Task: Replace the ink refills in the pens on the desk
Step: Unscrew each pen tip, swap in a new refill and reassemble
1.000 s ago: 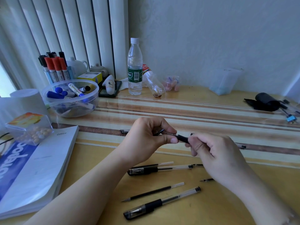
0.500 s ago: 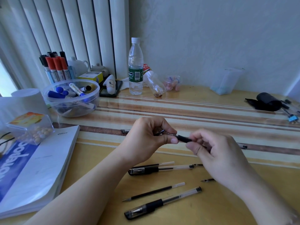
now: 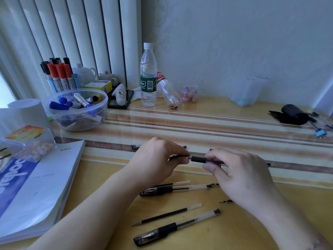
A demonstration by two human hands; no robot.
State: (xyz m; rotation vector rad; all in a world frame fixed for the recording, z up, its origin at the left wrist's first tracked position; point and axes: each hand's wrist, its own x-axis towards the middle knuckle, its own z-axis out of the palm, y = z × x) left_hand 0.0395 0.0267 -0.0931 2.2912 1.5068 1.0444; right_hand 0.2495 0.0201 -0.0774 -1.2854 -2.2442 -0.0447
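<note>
Left hand [image 3: 158, 159] and right hand [image 3: 239, 174] both pinch one pen [image 3: 198, 159]; two capped pens [image 3: 158, 231] and two loose refills [image 3: 167, 214] lie nearby

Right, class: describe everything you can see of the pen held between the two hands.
The pen is slim, with a black rubbery grip sleeve and what looks like a clear plastic barrel running right. It is held roughly level above the striped desk. The left hand pinches its left end, where a thin dark part sticks out; the right hand grips the barrel, hiding the rest. Whether a cap is fitted cannot be told.
</note>
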